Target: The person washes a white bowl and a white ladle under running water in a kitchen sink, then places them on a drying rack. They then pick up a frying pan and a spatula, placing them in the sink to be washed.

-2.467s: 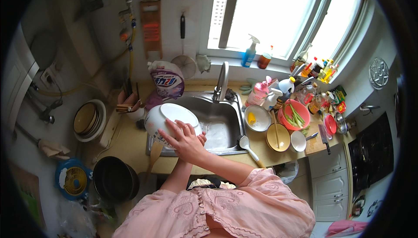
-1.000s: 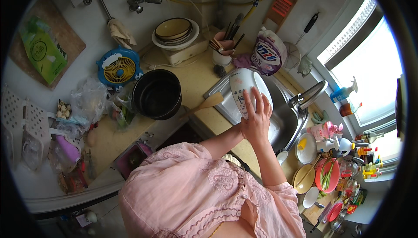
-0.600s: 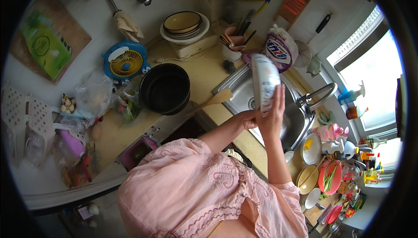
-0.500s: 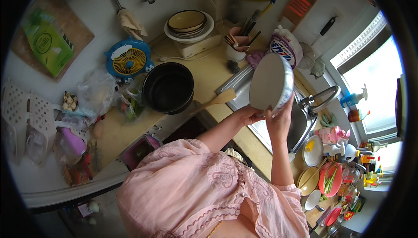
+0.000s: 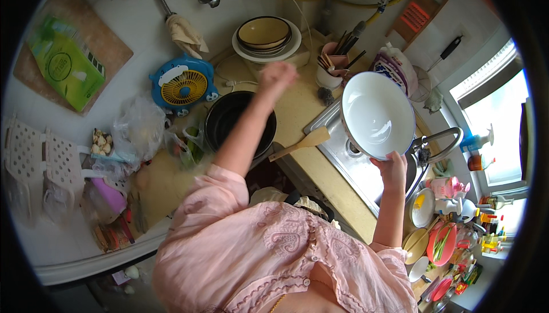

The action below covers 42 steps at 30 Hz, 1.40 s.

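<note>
My right hand point(image 5: 392, 171) grips the lower rim of a large white bowl point(image 5: 372, 110), which is tilted so that its glossy inside faces up. The bowl hangs above the steel sink point(image 5: 345, 161) and hides part of it. Stretched out over the black pot point(image 5: 219, 119), my left arm ends in a blurred left hand point(image 5: 279, 77). That hand is just in front of the stacked yellow bowls point(image 5: 264, 31) on a white plate point(image 5: 294, 43); motion smears its fingers.
A wooden spatula point(image 5: 303, 142) lies on the counter between pot and sink. A blue fan point(image 5: 182, 86) stands behind the pot, with plastic bags point(image 5: 139, 127) at its left. The curved faucet point(image 5: 449, 135) rises beside the bowl. Dishes and bottles, including a red basin point(image 5: 450, 250), crowd the right side.
My left hand has left the bowl and swung to the far left, over the pot. The bowl, now in my right hand alone, has turned so its inside shows more.
</note>
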Each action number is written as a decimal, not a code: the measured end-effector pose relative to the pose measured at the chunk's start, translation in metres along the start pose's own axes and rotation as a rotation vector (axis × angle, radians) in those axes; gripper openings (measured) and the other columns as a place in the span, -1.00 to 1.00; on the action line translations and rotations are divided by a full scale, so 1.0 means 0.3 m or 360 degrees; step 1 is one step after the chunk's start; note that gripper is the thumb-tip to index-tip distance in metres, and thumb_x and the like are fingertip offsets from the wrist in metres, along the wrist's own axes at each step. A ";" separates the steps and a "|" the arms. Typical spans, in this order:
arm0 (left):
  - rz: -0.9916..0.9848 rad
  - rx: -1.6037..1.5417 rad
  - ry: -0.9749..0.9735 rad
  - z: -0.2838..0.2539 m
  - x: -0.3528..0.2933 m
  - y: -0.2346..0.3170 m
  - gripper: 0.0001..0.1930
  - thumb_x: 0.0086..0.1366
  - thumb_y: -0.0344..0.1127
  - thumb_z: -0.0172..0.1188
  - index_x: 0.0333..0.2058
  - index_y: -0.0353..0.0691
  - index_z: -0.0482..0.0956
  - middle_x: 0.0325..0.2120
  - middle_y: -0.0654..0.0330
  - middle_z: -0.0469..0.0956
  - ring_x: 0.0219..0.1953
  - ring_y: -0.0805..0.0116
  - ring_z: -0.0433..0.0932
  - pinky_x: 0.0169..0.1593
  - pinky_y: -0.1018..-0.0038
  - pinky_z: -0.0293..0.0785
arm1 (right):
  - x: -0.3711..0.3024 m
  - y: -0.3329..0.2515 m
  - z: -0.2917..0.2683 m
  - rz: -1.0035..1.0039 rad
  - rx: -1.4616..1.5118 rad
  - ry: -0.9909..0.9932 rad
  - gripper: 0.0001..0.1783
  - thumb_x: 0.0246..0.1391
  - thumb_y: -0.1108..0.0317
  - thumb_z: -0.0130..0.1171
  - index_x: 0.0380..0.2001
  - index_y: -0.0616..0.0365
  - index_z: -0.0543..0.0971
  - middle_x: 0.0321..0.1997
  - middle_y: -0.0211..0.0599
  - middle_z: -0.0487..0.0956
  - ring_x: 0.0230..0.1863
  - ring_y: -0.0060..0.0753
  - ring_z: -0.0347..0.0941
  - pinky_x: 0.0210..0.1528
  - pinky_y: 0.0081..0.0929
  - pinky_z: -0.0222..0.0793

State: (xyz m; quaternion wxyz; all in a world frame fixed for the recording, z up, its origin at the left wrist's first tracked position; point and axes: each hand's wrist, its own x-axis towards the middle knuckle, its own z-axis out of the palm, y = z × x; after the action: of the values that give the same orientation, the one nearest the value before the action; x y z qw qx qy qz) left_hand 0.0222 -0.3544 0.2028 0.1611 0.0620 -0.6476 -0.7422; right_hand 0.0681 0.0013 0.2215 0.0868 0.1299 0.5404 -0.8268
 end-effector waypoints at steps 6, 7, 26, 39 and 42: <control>-0.0628 -0.0421 0.0686 -0.255 0.374 0.008 -0.42 0.18 -0.17 0.16 0.07 -0.37 0.20 0.09 -0.05 0.18 0.17 0.25 0.13 0.18 0.38 0.13 | -0.021 -0.062 0.145 -0.0012 -0.0161 -0.0087 -0.85 -0.09 0.53 -0.17 -0.37 0.32 0.31 -0.36 -0.09 0.45 -0.45 -0.11 0.52 -0.56 -0.27 0.58; -0.0679 -0.0362 0.0656 -0.247 0.398 -0.007 -0.37 0.17 -0.17 0.17 0.12 -0.33 0.13 0.13 -0.03 0.10 0.19 0.21 0.08 0.20 0.35 0.08 | -0.024 -0.081 0.176 0.0032 -0.0191 -0.0128 -0.80 -0.10 0.55 -0.18 -0.33 0.34 0.31 -0.35 -0.09 0.44 -0.42 -0.14 0.52 -0.54 -0.28 0.59; -0.1074 -0.1169 0.0438 -0.348 0.645 -0.268 -0.54 0.21 -0.43 -0.11 0.11 -0.21 0.16 0.18 -0.05 0.03 0.18 -0.11 0.08 0.06 -0.36 0.02 | -0.012 -0.049 0.330 0.0305 -0.0224 -0.0236 -0.51 -0.15 0.60 -0.19 -0.02 0.31 0.25 -0.21 -0.11 0.43 -0.30 -0.14 0.50 -0.45 -0.17 0.59; -0.1287 -0.1093 0.0495 -0.344 0.650 -0.222 -0.65 0.23 -0.55 -0.20 0.01 -0.34 0.24 0.07 -0.11 0.19 0.07 -0.16 0.24 -0.02 -0.29 0.27 | 0.040 -0.096 0.453 0.0269 -0.0388 -0.0375 -0.58 -0.10 0.57 -0.15 -0.06 0.30 0.25 -0.23 -0.15 0.42 -0.27 -0.22 0.48 -0.44 -0.18 0.59; -0.1212 -0.1068 0.0296 -0.378 0.650 -0.227 -0.66 0.21 -0.58 -0.17 0.00 -0.39 0.23 0.06 -0.11 0.19 0.05 -0.15 0.26 -0.01 -0.26 0.29 | 0.068 -0.120 0.488 0.0233 -0.0441 -0.0380 -0.59 -0.08 0.55 -0.14 -0.07 0.33 0.24 -0.23 -0.13 0.43 -0.31 -0.23 0.50 -0.44 -0.22 0.59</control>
State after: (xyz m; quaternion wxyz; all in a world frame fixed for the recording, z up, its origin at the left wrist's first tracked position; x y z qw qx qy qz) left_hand -0.1381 -0.5160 0.1413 -0.0527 0.3039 -0.2882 -0.9065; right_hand 0.0207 -0.1186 0.3024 0.2272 0.0566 0.6241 -0.7455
